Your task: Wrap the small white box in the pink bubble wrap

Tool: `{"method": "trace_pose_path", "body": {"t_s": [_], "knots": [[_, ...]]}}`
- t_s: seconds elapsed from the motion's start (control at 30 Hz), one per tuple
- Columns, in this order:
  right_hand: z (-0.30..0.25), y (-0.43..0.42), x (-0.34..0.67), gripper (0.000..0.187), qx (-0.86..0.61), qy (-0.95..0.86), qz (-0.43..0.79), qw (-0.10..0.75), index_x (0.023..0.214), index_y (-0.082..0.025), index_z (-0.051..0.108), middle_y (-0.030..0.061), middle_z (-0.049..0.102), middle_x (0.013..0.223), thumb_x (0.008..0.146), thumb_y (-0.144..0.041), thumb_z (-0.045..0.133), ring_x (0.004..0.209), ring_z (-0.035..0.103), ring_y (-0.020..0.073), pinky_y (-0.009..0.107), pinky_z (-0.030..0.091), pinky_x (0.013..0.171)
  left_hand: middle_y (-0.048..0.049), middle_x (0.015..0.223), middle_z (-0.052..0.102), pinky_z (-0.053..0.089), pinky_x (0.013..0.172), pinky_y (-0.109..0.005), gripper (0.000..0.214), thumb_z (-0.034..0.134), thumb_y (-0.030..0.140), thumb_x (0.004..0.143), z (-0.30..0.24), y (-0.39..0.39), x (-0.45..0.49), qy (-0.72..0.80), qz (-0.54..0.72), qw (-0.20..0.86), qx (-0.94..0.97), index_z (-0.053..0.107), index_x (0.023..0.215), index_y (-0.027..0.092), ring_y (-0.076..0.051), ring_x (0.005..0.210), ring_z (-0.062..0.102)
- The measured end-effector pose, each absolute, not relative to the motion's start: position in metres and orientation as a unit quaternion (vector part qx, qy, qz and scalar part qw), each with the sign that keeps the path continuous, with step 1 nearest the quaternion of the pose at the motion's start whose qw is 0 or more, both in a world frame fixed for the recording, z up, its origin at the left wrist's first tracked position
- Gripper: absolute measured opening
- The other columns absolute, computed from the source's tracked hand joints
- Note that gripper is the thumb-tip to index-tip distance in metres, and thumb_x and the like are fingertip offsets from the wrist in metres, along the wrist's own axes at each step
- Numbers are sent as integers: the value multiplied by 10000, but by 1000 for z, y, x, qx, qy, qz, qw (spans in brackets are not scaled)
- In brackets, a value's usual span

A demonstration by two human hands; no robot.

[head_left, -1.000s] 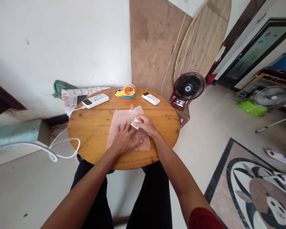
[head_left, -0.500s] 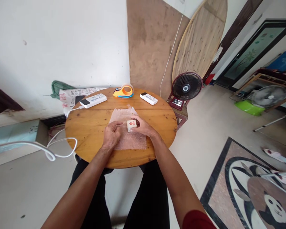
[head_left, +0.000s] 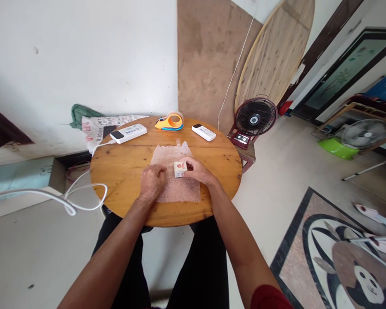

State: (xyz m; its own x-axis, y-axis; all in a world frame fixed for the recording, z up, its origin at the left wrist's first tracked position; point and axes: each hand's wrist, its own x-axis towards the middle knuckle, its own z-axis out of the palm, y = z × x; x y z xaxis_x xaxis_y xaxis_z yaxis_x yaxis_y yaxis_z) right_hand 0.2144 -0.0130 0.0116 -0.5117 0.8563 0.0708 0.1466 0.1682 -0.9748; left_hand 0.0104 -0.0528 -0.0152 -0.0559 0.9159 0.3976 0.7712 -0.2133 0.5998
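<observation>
At the centre of the frame, one small white box (head_left: 180,169) with a red mark is standing over one sheet of pink bubble wrap (head_left: 180,189). The right hand (head_left: 197,171) is clamping the box from its right side, thumb and fingers closing on it. Just left of the box and apart from it, the left hand (head_left: 152,182) is resting with fingers curled over the sheet's left edge; whether they are pinching the wrap, I cannot tell.

One wooden table (head_left: 122,169) is supporting all this. Toward its far edge, above centre in the frame, three things are lying: one orange tape dispenser (head_left: 161,124) between two white devices, the left device (head_left: 128,133) and the right device (head_left: 203,132). One white cable (head_left: 102,144) is running from the left device. Two fans are showing at right: one dark fan (head_left: 244,118) near the table, one green-based fan (head_left: 337,148) farther right.
</observation>
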Motion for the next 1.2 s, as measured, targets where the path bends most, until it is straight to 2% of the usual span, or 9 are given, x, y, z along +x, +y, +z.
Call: {"method": "trace_pose_path", "body": {"t_s": [0.37, 0.6, 0.87, 1.07, 1.2], "knots": [[6, -13, 213, 641, -340, -692, 536, 344, 1222, -196, 501, 56, 590, 1218, 634, -234, 753, 1116, 573, 207, 359, 430, 1005, -76, 962, 731, 453, 946, -365, 310, 435, 167, 773, -9, -57, 13, 627, 357, 78, 688, 724, 885, 172, -244, 955, 641], [6, -13, 214, 481, -350, -702, 524, 332, 1099, -183, 542, 52, 630, 1142, 657, -222, 728, 1082, 586, 205, 352, 449, 970, -86, 982, 734, 455, 958, -351, 337, 425, 151, 767, -9, -55, 13, 639, 358, 101, 673, 729, 912, 160, -237, 969, 644], [1, -11, 209, 521, -318, -705, 528, 353, 1107, -176, 554, 64, 635, 1138, 653, -302, 776, 1072, 589, 205, 352, 436, 974, -90, 981, 736, 460, 942, -359, 331, 430, 168, 782, -7, -56, 14, 645, 353, 103, 670, 735, 912, 165, -249, 967, 643], [0, -11, 209, 597, -340, -726, 489, 343, 1187, -179, 536, 69, 610, 1185, 649, -283, 772, 1113, 567, 213, 353, 427, 989, -79, 978, 739, 461, 939, -356, 334, 433, 151, 774, -7, -56, 14, 646, 348, 91, 674, 736, 913, 180, -243, 964, 647], [2, -11, 210, 529, -340, -729, 491, 335, 1148, -172, 555, 68, 611, 1184, 666, -272, 750, 1091, 574, 210, 346, 438, 972, -80, 977, 740, 459, 940, -354, 336, 430, 151, 772, -6, -56, 14, 644, 345, 95, 676, 735, 910, 174, -243, 961, 647]]}}
